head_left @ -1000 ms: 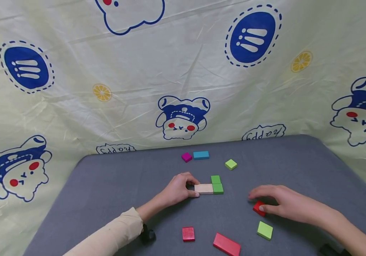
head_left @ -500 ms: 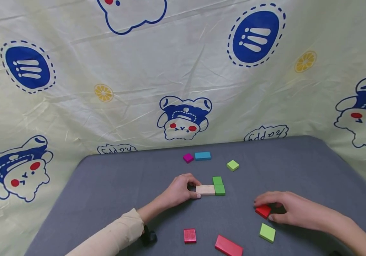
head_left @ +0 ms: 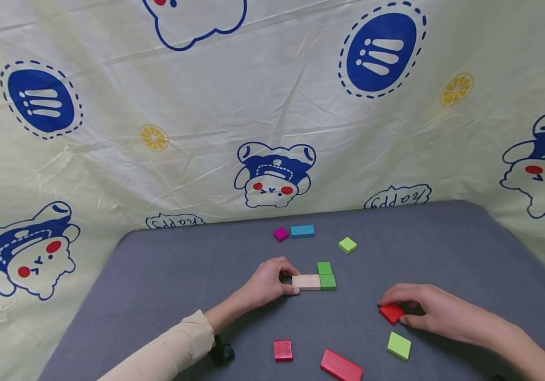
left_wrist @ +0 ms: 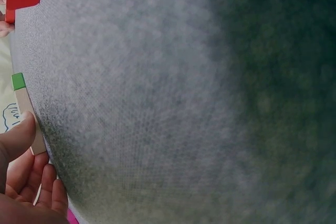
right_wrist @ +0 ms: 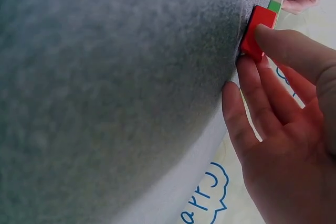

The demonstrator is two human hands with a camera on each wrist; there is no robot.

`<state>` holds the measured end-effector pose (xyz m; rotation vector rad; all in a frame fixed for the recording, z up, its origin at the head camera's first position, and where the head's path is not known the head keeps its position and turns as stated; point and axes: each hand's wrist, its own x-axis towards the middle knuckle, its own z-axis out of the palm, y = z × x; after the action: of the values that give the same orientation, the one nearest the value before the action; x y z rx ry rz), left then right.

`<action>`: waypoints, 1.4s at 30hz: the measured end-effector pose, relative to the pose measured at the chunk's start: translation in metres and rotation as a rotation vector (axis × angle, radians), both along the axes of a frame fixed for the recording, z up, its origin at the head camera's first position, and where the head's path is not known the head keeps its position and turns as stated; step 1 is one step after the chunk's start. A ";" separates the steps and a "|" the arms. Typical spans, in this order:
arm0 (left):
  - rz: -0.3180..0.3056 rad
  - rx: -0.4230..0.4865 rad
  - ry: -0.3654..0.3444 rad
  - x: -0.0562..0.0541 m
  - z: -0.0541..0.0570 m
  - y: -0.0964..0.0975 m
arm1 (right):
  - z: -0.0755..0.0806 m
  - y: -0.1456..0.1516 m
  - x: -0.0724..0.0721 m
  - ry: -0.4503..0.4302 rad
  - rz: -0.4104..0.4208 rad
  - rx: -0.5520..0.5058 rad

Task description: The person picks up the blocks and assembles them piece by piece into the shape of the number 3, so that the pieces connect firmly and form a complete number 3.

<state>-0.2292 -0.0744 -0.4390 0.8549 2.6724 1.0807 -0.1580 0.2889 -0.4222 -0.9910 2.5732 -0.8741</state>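
My left hand (head_left: pixel 268 280) pinches the left end of a pale wooden block (head_left: pixel 307 282), thumb at its near side and fingers at its far side. Two green square blocks (head_left: pixel 328 282) adjoin that block's right end, one behind the other, making an L. On the right, my right hand (head_left: pixel 431 312) holds a red block (head_left: pixel 391 313) between thumb and fingers. In the right wrist view the thumb lies against the red block (right_wrist: pixel 258 32), with fingertips at its other end. A light green block (head_left: pixel 399 346) lies just in front of the right hand.
On the grey table (head_left: pixel 181 275), a red square block (head_left: pixel 283 350) and a longer red block (head_left: pixel 341 365) lie near the front. Toward the back are a magenta block (head_left: pixel 280 234), a blue block (head_left: pixel 303 231) and another light green block (head_left: pixel 347 245). A printed curtain (head_left: pixel 196 174) hangs behind.
My right hand's fingers and thumb have closed around the red block, which has turned slightly. The left hand has stayed on the pale block.
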 end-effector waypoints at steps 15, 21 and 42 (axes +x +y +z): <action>0.006 -0.015 0.004 0.001 0.001 0.001 | 0.004 -0.023 -0.003 0.003 -0.029 0.004; 0.005 -0.010 0.010 0.000 0.000 0.001 | 0.006 -0.033 -0.005 0.024 -0.029 0.017; 0.009 -0.007 -0.008 0.000 0.001 0.000 | 0.007 -0.067 -0.017 -0.008 -0.051 0.050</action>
<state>-0.2290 -0.0742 -0.4377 0.8358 2.6746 1.0731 -0.1751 0.2220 -0.4149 -0.9096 2.6105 -0.8202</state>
